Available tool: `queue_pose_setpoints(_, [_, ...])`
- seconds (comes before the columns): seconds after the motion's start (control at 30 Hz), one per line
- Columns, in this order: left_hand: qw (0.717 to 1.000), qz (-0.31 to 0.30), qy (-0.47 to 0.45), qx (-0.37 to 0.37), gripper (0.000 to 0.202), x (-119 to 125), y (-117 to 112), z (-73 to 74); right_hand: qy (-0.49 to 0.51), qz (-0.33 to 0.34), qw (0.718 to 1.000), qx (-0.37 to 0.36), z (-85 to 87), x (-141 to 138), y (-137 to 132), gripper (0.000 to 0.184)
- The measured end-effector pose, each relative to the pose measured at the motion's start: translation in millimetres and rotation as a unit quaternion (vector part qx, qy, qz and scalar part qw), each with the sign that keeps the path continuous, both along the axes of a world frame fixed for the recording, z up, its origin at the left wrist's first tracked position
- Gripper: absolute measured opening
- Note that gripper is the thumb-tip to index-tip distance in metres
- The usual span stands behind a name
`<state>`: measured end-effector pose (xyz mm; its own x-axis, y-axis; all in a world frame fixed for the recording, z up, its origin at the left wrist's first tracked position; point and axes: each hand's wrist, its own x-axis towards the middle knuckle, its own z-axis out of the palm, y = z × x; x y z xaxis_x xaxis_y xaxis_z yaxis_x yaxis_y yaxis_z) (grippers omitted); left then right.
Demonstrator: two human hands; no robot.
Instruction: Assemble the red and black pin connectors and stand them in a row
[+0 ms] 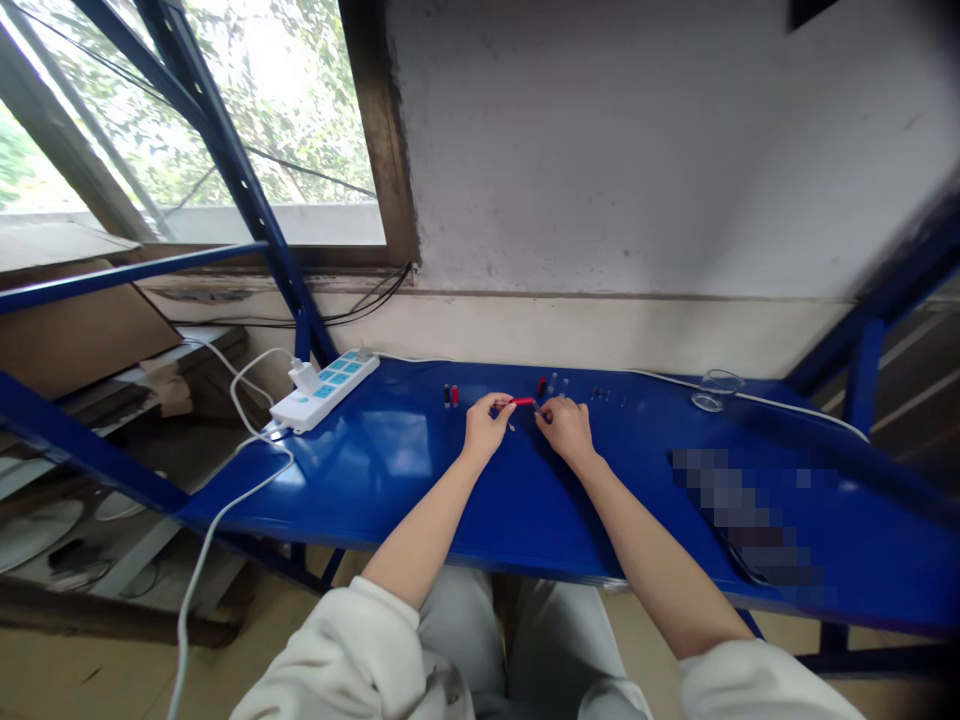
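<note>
My left hand (486, 424) pinches one end of a small red part (523, 401) held just above the blue table (390, 470). My right hand (566, 425) is closed in a pinch at the red part's other end, on something too small to make out. Both hands sit close together at the middle of the table, far from its front edge. Several tiny red, black and clear parts (450, 395) lie in a row behind the hands, with more small parts (551, 385) to the right.
A white power strip (326, 390) with a plugged-in charger and white cable lies at the table's back left. A clear glass dish (716, 390) stands at the back right. A blurred patch covers the right of the table. Blue rack struts frame both sides; wall and window behind.
</note>
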<state>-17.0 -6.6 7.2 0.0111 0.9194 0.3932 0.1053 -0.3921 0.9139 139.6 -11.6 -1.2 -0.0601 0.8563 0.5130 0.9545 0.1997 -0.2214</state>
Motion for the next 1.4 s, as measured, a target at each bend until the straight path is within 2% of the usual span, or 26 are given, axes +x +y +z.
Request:
queue_pose_setpoints(0.23, [0.999, 0.021, 0.030, 0.016, 0.015, 0.5, -7.4, 11.3, -0.088, -0.018, 0.996, 0.028, 6.5, 1.6, -5.8, 0.015])
queue_pose_setpoints(0.37, [0.999, 0.007, 0.038, 0.014, 0.016, 0.6, -10.5, 15.1, -0.117, -0.032, 0.992, 0.038, 10.7, 2.7, -8.4, 0.017])
queue_pose_setpoints(0.67, [0.999, -0.022, 0.034, 0.014, 0.020, -0.5, -2.7, 2.9, -0.128, -0.027, 0.990, 0.042, 13.3, 3.5, -10.7, 0.018])
queue_pose_setpoints(0.87, [0.999, -0.029, 0.034, 0.009, 0.019, -0.1, -2.7, 3.2, -0.147, -0.025, 0.987, 0.053, 16.0, 4.1, -14.0, 0.017])
queue_pose_setpoints(1.17, [0.988, -0.027, 0.130, 0.072, 0.014, 0.4, -4.0, -0.3, -0.161, 0.020, 0.984, 0.069, 17.5, -4.7, -15.7, 0.017])
queue_pose_setpoints(1.3, [0.985, -0.010, 0.154, 0.080, 0.014, -0.6, -3.2, -0.7, -0.149, 0.027, 0.986, 0.064, 16.2, -5.2, -15.1, 0.017])
queue_pose_setpoints(1.4, [0.972, 0.006, 0.202, 0.117, 0.013, -1.6, -5.0, 2.6, -0.141, 0.032, 0.988, 0.061, 15.2, -4.7, -14.5, 0.018])
